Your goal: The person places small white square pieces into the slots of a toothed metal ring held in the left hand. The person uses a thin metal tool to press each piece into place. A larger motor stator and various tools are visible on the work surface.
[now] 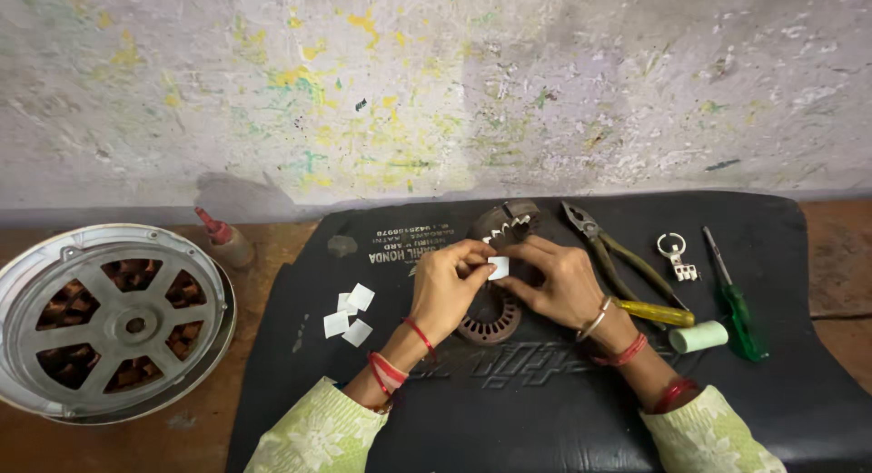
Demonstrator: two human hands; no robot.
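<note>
1. Far left on the wooden bench lies a round metal motor housing (113, 323) with copper windings showing through its spokes, and a small red-capped bottle (227, 241) stands just beside it. Neither is being touched.
2. On the black mat (545, 418), a few loose white paper squares (348, 311) wait near the left wrist.
3. The left hand (445, 287) pinches one small white paper piece (499, 268), thumb and forefinger closed on its left edge, the other fingers curled in.
4. The paper sits between both hands, directly above the toothed stator ring (495, 282). I judge it wants a crisp, even fold, held taut so it slips cleanly between the teeth.
5. The right hand (563, 282) grips the same piece from the other side, fingertips nipped tight.
6. Further right lie pliers (604, 251), a yellow-handled tool (656, 311), a green screwdriver (734, 300), a pale green roll (699, 336) and a metal ring clip (674, 252), all idle.
</note>
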